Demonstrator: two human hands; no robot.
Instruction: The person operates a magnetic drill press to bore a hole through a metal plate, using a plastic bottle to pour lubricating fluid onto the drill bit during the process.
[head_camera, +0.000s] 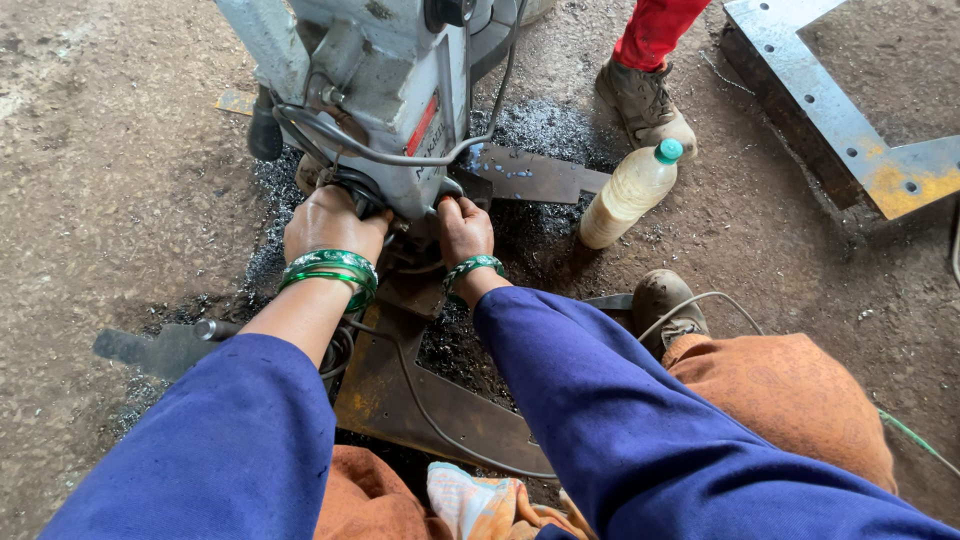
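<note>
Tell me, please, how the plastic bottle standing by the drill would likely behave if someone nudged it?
The bottle is tall, narrow and stands on gritty floor, so it would probably tip easily. It looks nearly full of pale liquid, so likely fairly heavy; once down, its round body might roll.

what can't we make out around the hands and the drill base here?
Head view only:
- Fingertips of the left hand and right hand: tucked under the grey drilling machine.
- Machine top: cut off by upper edge.
- Contact point on the steel plate: hidden by both hands and cables.
- Bystander above the boot: out of frame.
</note>
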